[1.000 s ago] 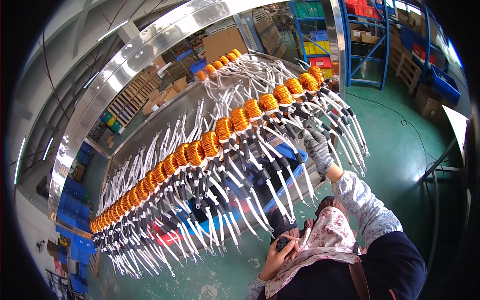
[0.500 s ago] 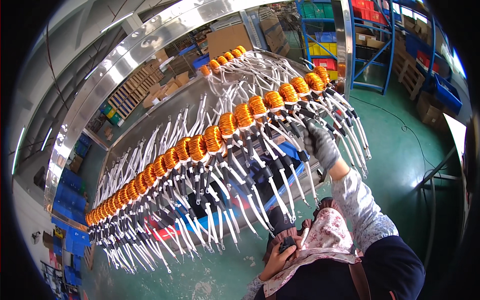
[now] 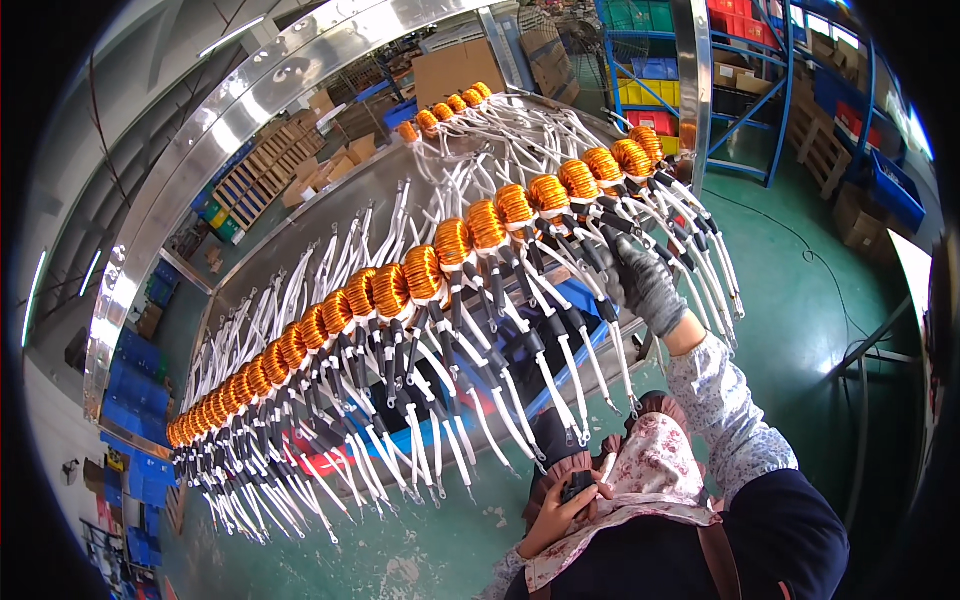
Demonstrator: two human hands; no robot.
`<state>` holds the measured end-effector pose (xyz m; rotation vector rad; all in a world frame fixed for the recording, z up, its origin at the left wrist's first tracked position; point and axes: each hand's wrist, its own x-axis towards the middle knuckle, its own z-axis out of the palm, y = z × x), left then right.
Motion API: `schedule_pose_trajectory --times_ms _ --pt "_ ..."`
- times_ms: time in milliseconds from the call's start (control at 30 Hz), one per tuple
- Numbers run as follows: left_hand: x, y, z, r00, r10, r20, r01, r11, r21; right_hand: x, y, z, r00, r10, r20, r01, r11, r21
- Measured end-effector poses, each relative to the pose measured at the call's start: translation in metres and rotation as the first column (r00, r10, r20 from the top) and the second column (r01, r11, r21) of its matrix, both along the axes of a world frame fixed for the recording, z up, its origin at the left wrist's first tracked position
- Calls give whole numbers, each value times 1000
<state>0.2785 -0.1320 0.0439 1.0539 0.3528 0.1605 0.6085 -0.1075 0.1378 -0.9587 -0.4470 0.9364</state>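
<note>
A long row of copper-wound ring coils (image 3: pixel 421 272) runs from the lower left to the upper right. White wire leads (image 3: pixel 560 375) with ring terminals hang from the near side, many with black sleeves (image 3: pixel 497 285) near the coils. My right hand (image 3: pixel 650 288), in a grey glove, is among the leads below the coils at the right end. Its fingers curl around a black-sleeved lead, their tips partly hidden. Low against my floral apron (image 3: pixel 655 465), my bare left hand (image 3: pixel 558 515) is closed around a small black object (image 3: pixel 577 487) whose kind I cannot make out.
The coils rest along a metal table (image 3: pixel 250 285) under a shiny metal frame (image 3: pixel 125 255). A shorter row of coils (image 3: pixel 457 103) lies at the far side. Below the leads is a blue bin (image 3: pixel 580 372). Blue shelving (image 3: pixel 780 95) with coloured bins stands at the far right.
My right hand has shifted slightly, turning a little among the same leads. The left hand stays at the apron with the black object. The view has tilted slightly.
</note>
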Motion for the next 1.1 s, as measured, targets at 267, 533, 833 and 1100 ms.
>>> schedule_pose_trajectory --times_ms 267,533,833,1100 --pt "-4 -1 -4 999 5 -43 -6 1000 -24 -23 -33 75 61 -84 995 758 653 9" --pt "7 -3 -4 999 -40 14 40 999 -18 -63 13 51 -157 117 981 672 741 19" --pt "-1 9 28 999 50 3 -50 998 29 -58 -1 -8 468 -369 803 531 844 79" --pt "13 31 47 979 174 109 -172 985 -28 -153 -80 5 717 128 686 34 976 -217"
